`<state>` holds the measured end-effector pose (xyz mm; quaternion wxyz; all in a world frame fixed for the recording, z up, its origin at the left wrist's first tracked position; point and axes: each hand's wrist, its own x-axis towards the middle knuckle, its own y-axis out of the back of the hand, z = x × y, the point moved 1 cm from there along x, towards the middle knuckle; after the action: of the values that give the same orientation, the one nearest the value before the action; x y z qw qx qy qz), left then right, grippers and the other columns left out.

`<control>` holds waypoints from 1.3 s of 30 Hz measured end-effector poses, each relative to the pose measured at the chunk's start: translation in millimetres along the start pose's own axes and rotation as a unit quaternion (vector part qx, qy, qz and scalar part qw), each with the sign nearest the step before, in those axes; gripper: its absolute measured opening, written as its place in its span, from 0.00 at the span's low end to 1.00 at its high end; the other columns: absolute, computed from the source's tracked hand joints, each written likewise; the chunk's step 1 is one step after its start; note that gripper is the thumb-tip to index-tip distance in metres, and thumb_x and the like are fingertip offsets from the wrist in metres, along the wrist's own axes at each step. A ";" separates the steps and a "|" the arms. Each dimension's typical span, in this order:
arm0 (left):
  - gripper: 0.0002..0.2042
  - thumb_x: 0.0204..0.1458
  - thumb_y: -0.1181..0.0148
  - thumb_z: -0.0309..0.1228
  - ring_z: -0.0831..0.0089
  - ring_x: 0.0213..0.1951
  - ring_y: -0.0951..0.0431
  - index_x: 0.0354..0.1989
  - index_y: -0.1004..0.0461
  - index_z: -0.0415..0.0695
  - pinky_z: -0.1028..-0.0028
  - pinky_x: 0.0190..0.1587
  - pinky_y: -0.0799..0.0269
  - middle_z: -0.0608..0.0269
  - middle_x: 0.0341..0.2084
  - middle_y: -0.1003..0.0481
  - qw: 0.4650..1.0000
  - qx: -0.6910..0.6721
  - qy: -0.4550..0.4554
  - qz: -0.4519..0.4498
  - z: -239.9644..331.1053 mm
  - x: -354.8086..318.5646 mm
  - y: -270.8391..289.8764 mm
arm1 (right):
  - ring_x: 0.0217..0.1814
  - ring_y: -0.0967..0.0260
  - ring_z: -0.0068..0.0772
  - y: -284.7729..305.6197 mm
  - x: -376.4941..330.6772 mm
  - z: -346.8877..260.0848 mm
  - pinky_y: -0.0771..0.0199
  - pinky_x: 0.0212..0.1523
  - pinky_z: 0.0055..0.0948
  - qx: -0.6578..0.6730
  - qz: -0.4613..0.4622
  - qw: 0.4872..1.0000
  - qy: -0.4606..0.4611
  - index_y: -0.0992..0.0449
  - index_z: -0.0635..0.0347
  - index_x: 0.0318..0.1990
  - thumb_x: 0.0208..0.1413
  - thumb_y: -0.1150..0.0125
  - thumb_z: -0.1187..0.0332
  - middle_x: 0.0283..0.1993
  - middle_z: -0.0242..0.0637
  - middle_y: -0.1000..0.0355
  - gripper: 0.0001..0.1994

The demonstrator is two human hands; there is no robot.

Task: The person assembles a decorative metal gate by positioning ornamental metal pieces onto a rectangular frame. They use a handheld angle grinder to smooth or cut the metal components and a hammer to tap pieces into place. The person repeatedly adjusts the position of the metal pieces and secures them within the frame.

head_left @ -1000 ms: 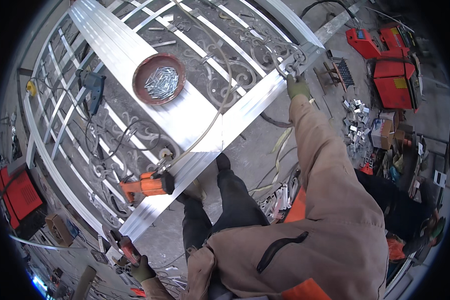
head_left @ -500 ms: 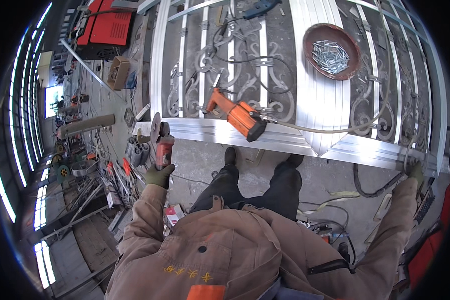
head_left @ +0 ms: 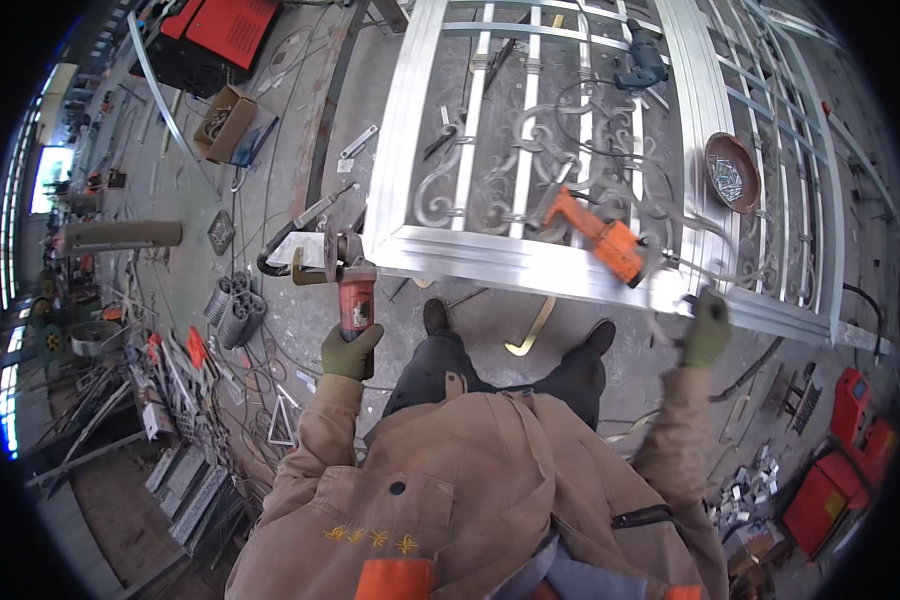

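I note the left hand clamped around a red angle grinder at the metal gate's near corner. The right hand grips a cable by the gate's edge. An orange drill and a bowl of screws lie on the gate.

L hand grips grinder; R hand maybe on cable.
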<state>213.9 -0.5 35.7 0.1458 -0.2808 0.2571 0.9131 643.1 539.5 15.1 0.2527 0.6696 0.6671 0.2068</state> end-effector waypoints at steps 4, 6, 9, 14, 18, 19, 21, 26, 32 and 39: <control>0.24 0.50 0.11 0.44 0.78 0.34 0.20 0.47 0.12 0.38 0.67 0.39 0.21 0.67 0.33 0.14 1.000 0.019 -0.009 0.005 -3.7 25.2 91.3 | 0.51 0.11 0.46 -166.2 -154.9 -125.1 0.17 0.55 0.45 -0.132 -0.116 0.983 -0.049 0.08 0.55 0.51 0.66 0.29 0.35 0.47 0.45 0.09 0.30; 0.24 0.51 0.11 0.42 0.78 0.33 0.20 0.47 0.13 0.38 0.68 0.38 0.22 0.66 0.32 0.15 1.000 -0.004 -0.020 -0.007 10.3 31.4 117.4 | 0.53 0.12 0.55 -230.7 -202.0 -150.5 0.17 0.58 0.50 -0.073 -0.153 0.983 -0.066 0.08 0.55 0.50 0.64 0.30 0.32 0.48 0.47 0.10 0.32; 0.22 0.51 0.12 0.39 0.77 0.29 0.21 0.46 0.15 0.39 0.69 0.34 0.24 0.67 0.30 0.17 0.998 -0.046 -0.012 -0.038 26.1 42.8 158.8 | 0.52 0.12 0.53 -309.2 -262.1 -159.5 0.17 0.57 0.48 -0.097 -0.128 0.979 -0.124 0.09 0.58 0.49 0.64 0.29 0.35 0.47 0.50 0.10 0.31; 0.21 0.52 0.12 0.39 0.77 0.27 0.23 0.46 0.16 0.41 0.70 0.32 0.27 0.69 0.30 0.18 0.998 -0.051 -0.017 -0.035 32.2 60.9 202.5 | 0.47 0.14 0.45 -395.1 -323.5 -156.1 0.17 0.54 0.44 0.124 -0.061 0.950 -0.278 0.12 0.70 0.53 0.67 0.26 0.41 0.47 0.48 0.10 0.33; 0.21 0.52 0.12 0.38 0.78 0.30 0.22 0.47 0.15 0.41 0.70 0.35 0.25 0.69 0.33 0.17 0.997 -0.052 -0.011 -0.059 34.2 75.2 217.8 | 0.38 0.19 0.34 -431.2 -350.3 -139.5 0.21 0.34 0.42 0.171 -0.229 0.878 -0.384 0.12 0.61 0.55 0.71 0.26 0.45 0.40 0.36 0.17 0.25; 0.22 0.52 0.11 0.39 0.78 0.29 0.22 0.46 0.15 0.40 0.70 0.33 0.25 0.68 0.31 0.17 0.997 -0.048 -0.022 -0.056 34.5 77.4 223.1 | 0.38 0.18 0.35 -440.9 -367.4 -148.1 0.21 0.34 0.42 0.194 -0.234 0.871 -0.386 0.12 0.60 0.56 0.72 0.27 0.46 0.41 0.36 0.17 0.24; 0.23 0.51 0.11 0.41 0.78 0.28 0.21 0.46 0.15 0.40 0.69 0.32 0.24 0.67 0.31 0.16 0.996 -0.031 -0.044 -0.072 35.4 84.6 225.4 | 0.39 0.17 0.35 -444.8 -374.4 -145.3 0.19 0.36 0.42 0.195 -0.257 0.873 -0.366 0.12 0.60 0.59 0.73 0.28 0.47 0.43 0.37 0.15 0.24; 0.25 0.50 0.12 0.47 0.75 0.31 0.19 0.46 0.15 0.41 0.67 0.35 0.22 0.65 0.31 0.15 0.989 0.032 -0.078 -0.122 50.2 93.2 210.0 | 0.47 0.14 0.35 -400.8 -341.2 -141.2 0.14 0.51 0.39 -0.187 -0.340 0.917 -0.087 0.14 0.62 0.67 0.75 0.29 0.48 0.50 0.42 0.12 0.27; 0.28 0.50 0.15 0.52 0.68 0.35 0.13 0.47 0.14 0.42 0.62 0.41 0.19 0.59 0.32 0.14 0.968 0.097 -0.055 -0.225 117.4 78.0 170.3 | 0.58 0.15 0.35 -313.4 -396.5 -292.9 0.15 0.62 0.39 0.107 -0.547 0.820 -0.132 0.17 0.67 0.71 0.72 0.25 0.43 0.59 0.42 0.13 0.36; 0.43 0.50 0.20 0.61 0.49 0.48 0.09 0.68 0.21 0.42 0.51 0.53 0.16 0.41 0.47 0.12 0.866 0.326 -0.265 -0.273 169.6 1.8 63.7 | 0.59 0.17 0.33 -265.7 -385.1 -309.1 0.17 0.64 0.38 0.399 -0.403 0.785 -0.251 0.20 0.63 0.67 0.64 0.16 0.46 0.61 0.39 0.18 0.36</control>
<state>112.1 40.7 179.9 0.5350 -0.0237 0.4048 0.7412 234.3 169.8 118.2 0.1819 0.4092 0.8124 -0.3736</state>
